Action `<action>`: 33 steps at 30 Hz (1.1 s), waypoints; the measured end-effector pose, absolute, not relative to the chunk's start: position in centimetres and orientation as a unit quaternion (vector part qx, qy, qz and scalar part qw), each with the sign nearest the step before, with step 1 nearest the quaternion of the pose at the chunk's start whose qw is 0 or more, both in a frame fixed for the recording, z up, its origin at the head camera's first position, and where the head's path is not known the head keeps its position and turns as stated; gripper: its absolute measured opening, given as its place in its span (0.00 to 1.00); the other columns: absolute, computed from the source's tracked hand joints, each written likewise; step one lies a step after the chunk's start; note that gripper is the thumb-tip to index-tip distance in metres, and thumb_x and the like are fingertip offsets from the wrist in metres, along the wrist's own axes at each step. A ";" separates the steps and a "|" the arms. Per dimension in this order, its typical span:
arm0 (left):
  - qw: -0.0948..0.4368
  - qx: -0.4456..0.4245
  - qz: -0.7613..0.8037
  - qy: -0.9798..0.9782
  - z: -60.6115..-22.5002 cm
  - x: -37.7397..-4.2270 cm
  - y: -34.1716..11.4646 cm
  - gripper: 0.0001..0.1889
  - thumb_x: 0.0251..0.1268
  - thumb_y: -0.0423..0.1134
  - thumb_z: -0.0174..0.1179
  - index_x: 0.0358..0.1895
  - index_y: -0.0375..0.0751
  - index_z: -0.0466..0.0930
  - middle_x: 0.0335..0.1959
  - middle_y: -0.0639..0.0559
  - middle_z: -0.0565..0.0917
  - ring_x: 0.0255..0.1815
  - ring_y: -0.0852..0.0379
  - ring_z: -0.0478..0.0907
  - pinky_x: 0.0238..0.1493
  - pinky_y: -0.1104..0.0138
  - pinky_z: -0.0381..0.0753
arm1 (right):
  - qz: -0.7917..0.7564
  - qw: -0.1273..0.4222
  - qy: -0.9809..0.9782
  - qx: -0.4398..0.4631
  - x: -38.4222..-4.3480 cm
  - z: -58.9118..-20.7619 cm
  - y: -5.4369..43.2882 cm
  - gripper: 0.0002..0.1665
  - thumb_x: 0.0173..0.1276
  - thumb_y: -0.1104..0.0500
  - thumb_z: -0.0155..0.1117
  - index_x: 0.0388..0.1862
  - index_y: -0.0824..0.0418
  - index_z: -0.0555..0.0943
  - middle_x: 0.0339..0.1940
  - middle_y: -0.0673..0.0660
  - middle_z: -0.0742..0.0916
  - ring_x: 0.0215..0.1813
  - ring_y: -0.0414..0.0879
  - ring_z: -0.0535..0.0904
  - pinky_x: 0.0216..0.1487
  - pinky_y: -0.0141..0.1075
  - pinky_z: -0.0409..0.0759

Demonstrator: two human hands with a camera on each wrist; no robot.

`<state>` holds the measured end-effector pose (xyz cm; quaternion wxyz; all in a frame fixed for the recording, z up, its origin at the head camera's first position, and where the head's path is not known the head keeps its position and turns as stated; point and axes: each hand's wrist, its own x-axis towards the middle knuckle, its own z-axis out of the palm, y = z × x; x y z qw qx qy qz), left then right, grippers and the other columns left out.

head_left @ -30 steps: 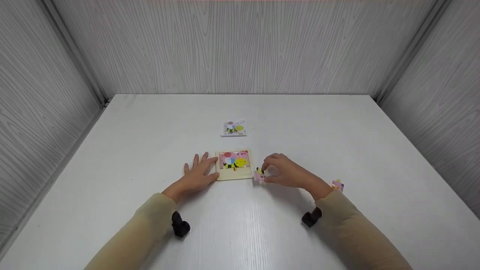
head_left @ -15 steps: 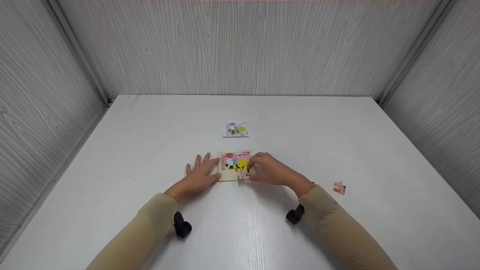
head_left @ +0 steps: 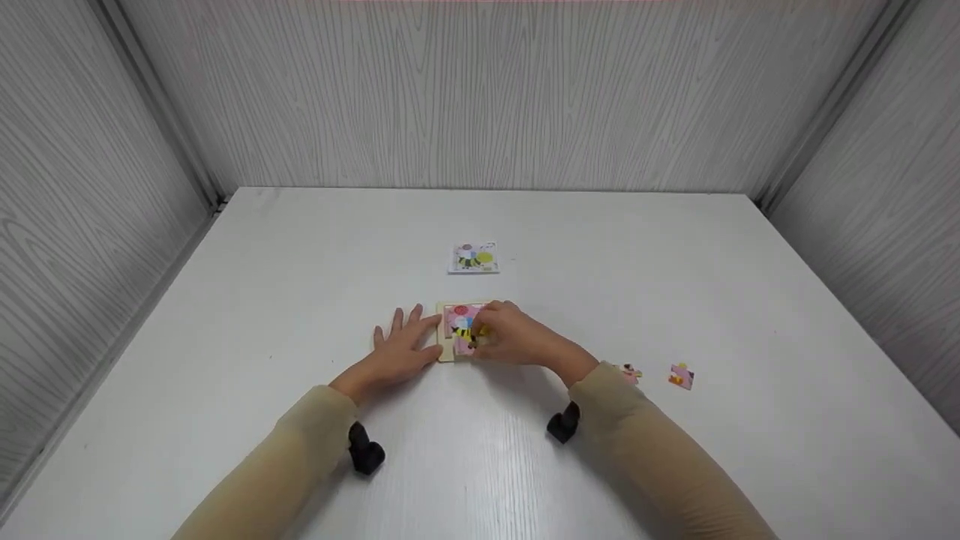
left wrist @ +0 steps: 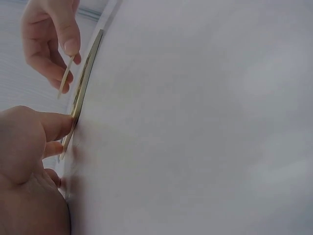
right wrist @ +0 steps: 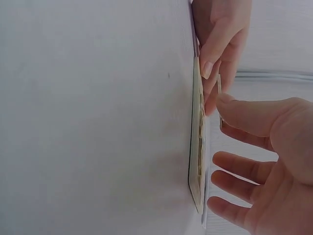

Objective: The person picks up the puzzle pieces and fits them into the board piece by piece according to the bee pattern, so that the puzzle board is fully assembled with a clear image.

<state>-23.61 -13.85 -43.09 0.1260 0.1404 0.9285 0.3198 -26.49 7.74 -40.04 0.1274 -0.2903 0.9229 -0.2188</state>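
A small bee jigsaw in a pale wooden tray [head_left: 445, 352] lies flat on the table; its upper rows hold pink, yellow and blue pieces. My left hand [head_left: 397, 356] has its fingers spread, the thumb and index finger touching the tray's left edge. My right hand [head_left: 521, 337] pinches a puzzle piece [right wrist: 219, 100] between thumb and index finger. In both wrist views that piece is seen edge-on, just above the tray, apart from it. From the head, the piece is over the tray's lower left part, and my right hand covers the tray's right side.
Two loose pink puzzle pieces lie to the right: one puzzle piece [head_left: 681, 376] in full sight, another puzzle piece [head_left: 630, 373] partly behind my right sleeve. Behind the tray lies a square bee picture [head_left: 474, 257]. Wood-grain panels [head_left: 480, 90] stand around the white table [head_left: 337, 247].
My right hand has carried the pinched puzzle piece leftward, from beside the tray to above its lower left part. A loose piece has come into view by the right sleeve. My left hand stays put.
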 end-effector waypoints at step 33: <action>0.120 0.145 0.309 0.932 -43.5 -23.7 -13.9 0.30 0.70 0.49 0.46 0.72 0.45 0.53 0.74 0.38 0.39 0.72 0.38 0.25 0.61 0.38 0.24 | -0.155 0.111 0.930 -0.314 -27.0 -40.3 5.9 0.15 0.59 0.54 0.68 0.45 0.57 0.81 0.51 0.55 0.77 0.52 0.48 0.69 0.54 0.40 0.70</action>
